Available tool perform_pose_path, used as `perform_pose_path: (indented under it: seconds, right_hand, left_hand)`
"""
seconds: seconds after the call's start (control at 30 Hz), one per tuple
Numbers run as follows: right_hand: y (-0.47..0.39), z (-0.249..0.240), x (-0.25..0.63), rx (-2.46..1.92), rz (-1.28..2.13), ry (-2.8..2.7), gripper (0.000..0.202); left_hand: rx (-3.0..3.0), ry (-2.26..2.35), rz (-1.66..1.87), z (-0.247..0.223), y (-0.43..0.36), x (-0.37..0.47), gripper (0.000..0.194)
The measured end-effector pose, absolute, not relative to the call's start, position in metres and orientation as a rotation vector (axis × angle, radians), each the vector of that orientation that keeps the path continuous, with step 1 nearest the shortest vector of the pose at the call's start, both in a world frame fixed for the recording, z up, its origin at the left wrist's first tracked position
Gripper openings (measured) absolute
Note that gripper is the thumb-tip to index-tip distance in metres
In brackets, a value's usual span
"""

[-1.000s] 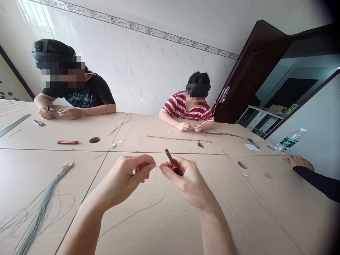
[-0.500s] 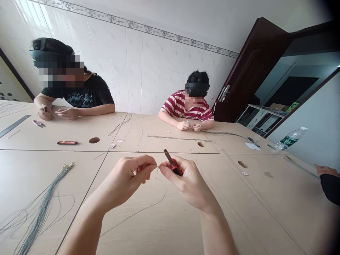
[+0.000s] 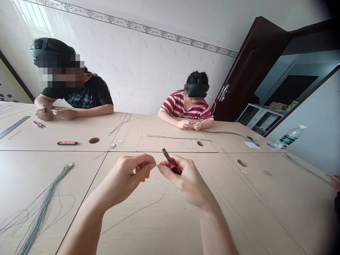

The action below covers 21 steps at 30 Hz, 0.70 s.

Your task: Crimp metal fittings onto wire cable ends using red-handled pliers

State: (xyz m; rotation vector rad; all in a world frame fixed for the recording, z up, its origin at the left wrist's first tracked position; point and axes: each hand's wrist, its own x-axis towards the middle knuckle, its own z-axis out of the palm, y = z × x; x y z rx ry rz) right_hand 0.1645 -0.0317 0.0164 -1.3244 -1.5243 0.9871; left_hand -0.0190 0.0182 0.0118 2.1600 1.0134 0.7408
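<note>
The thin wire (image 3: 156, 165) is betw. your hands, tail curving down to the counter (image 3: 148, 233). Your L hand (image 3: 155, 165) pinches its end; your R hand (image 3: 159, 166) pinches close by, w/ a red-and-black tool (image 3: 175, 167) in its grip. Wire bundle (image 3: 44, 203) lies to the L.

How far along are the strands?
Probably done: the pale-tipped bundle. In hand: a single strand at the left hand's fingertips; the right hand grips a red-and-black tool. Left: apparently that strand, its end being between the hands; further count, can't tell.
</note>
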Motion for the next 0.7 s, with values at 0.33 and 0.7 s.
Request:
perform_pose_path:
  seconds: [0.33,0.7]
  right_hand:
    - [-0.0313,0.0152,0.1645,-1.323,0.99,-1.514,0.025]
    - [-0.0303,0.0153,0.1653,-1.339,1.004,-1.523,0.024]
  left_hand:
    - [2.184,0.996,0.762,0.016,0.0152,-0.0196,0.022]
    - [2.148,0.991,0.766,0.0129,0.0169,-0.0191,0.018]
